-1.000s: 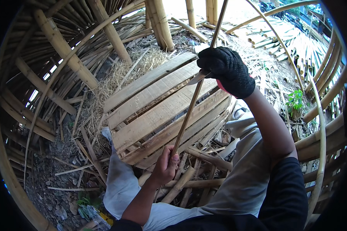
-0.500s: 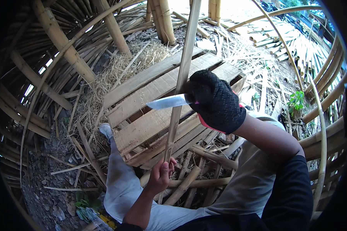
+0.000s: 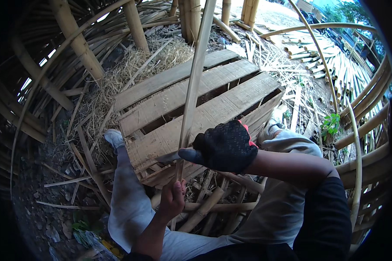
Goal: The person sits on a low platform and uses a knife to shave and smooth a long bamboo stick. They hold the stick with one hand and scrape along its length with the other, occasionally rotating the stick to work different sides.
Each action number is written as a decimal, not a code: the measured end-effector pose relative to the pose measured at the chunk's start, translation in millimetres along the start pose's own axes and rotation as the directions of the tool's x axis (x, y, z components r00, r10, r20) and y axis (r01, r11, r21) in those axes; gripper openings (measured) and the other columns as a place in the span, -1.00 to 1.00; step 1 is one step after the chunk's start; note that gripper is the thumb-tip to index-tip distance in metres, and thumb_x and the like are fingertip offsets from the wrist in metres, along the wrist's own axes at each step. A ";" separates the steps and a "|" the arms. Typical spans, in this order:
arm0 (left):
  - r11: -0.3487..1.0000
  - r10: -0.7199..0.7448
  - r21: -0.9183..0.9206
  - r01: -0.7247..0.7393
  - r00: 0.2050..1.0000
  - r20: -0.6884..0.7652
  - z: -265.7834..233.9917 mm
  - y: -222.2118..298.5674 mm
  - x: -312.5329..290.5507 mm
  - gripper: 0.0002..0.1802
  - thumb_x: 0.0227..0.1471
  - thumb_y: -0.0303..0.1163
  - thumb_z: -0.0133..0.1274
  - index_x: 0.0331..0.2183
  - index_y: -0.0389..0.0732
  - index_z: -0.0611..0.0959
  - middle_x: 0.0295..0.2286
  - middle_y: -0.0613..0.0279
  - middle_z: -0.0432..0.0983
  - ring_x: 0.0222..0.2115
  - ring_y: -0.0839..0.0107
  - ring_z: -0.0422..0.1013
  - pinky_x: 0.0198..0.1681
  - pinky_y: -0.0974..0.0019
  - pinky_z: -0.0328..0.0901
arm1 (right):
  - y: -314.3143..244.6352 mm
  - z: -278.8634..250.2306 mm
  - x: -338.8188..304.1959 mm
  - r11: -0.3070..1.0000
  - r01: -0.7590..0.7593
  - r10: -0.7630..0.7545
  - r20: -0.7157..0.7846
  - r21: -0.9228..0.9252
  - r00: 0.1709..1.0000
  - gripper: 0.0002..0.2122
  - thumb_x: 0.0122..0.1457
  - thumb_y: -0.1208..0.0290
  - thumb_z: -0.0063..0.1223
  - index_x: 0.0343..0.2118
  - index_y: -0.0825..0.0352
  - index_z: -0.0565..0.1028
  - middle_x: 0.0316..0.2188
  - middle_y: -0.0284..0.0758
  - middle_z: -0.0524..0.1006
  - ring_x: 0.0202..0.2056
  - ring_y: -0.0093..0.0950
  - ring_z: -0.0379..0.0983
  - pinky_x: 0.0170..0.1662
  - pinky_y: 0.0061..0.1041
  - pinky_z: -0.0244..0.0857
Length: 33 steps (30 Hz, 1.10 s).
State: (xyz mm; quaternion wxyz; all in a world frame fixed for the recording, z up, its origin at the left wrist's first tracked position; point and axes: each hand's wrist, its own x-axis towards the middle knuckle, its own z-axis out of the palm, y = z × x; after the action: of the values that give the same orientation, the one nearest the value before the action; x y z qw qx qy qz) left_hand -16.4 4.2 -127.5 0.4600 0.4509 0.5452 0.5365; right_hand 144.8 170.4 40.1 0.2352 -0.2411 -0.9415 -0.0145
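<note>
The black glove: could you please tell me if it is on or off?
On: the black glove covers the right hand to the wrist; the left hand is bare.

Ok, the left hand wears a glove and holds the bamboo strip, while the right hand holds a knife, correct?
Not quite: the head view shows the left hand bare. It does hold the bamboo strip, and the right hand a knife.

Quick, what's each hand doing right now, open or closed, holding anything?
Left hand: closed around the lower end of a long strip.
Right hand: gloved, closed on a knife.
</note>
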 end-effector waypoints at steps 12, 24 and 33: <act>0.993 -0.114 -0.039 0.111 0.988 -0.105 -7.9 -0.7 -0.6 -0.53 0.38 -0.18 -0.30 -0.43 -0.31 0.48 -0.64 0.35 0.30 -0.60 0.56 0.23 -0.47 0.37 0.19 | 8.7 24.6 22.2 0.991 0.127 -0.131 -0.174 -0.034 0.976 -0.49 0.22 -0.01 0.00 -0.78 0.21 0.52 -0.83 -0.23 0.40 -0.78 -0.26 0.38 -0.69 -0.28 0.22; 0.988 0.048 0.148 -0.032 0.993 -0.111 3.4 4.6 1.4 -0.52 0.37 -0.09 -0.28 -0.43 -0.27 0.44 -0.65 0.41 0.24 -0.62 0.62 0.18 -0.54 0.43 0.12 | 28.7 -43.6 50.0 0.736 -0.573 0.344 0.530 0.360 0.775 -0.58 0.28 0.00 0.01 -0.27 0.34 0.63 -0.57 -0.20 0.57 -0.49 -0.53 0.52 -0.27 -0.45 0.42; 0.978 0.092 0.195 -0.077 0.993 -0.067 19.1 2.6 -1.1 -0.53 0.36 -0.13 -0.24 -0.36 -0.33 0.53 -0.64 0.29 0.32 -0.60 0.52 0.27 -0.49 0.34 0.21 | 93.7 -91.1 46.1 0.637 -0.621 0.542 0.308 0.457 0.782 -0.65 0.31 0.07 -0.06 -0.39 0.28 0.52 -0.60 -0.52 0.41 -0.53 -0.71 0.26 -0.45 -0.65 0.17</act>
State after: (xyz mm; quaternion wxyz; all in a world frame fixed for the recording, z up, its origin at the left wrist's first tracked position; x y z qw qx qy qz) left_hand 2.6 6.4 -124.9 0.3701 0.4952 0.5917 0.5173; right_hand 192.0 260.9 133.7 0.2171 -0.4564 -0.7922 0.3421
